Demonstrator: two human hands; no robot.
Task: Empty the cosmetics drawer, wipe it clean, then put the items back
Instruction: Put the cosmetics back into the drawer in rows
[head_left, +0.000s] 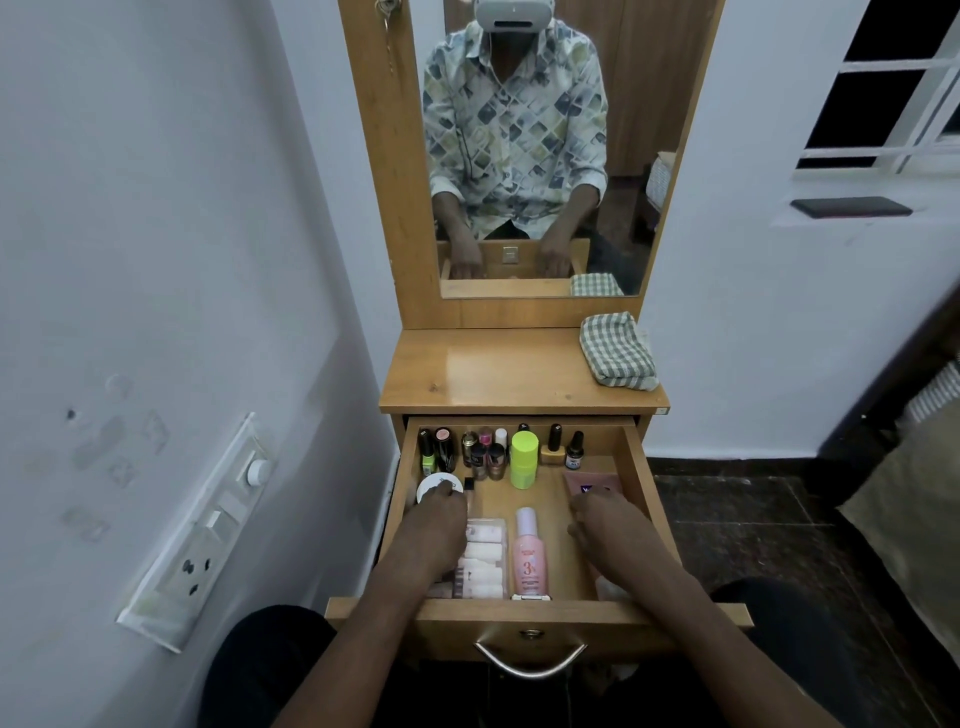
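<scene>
Emptying the drawer (636, 467), full at 6 o'clock: best lifted straight up, clear of upright bottles (523, 457) at 12, onto the dresser top (467, 374); left hand (436, 525) with fingers curled over white jar (431, 486) at 9; right hand (608, 527) loosely curled by pink packet (592, 480) at 3, hold unclear.

We've got the wooden drawer (636, 467) pulled open and still full; along its back wall a row of small nail-polish bottles (553, 447) stands upright; a neon yellow bottle (523, 460) stands just in front of them; a pink bottle (527, 556) lies flat down the middle, cap toward the back; a clear pack of white tubes (485, 556) sits just left of it; a white round jar (434, 486) lies at the left, a pink sachet (592, 483) at the right; the green-checked cloth (615, 351) rests folded on the dresser top (493, 374), right side.
</scene>
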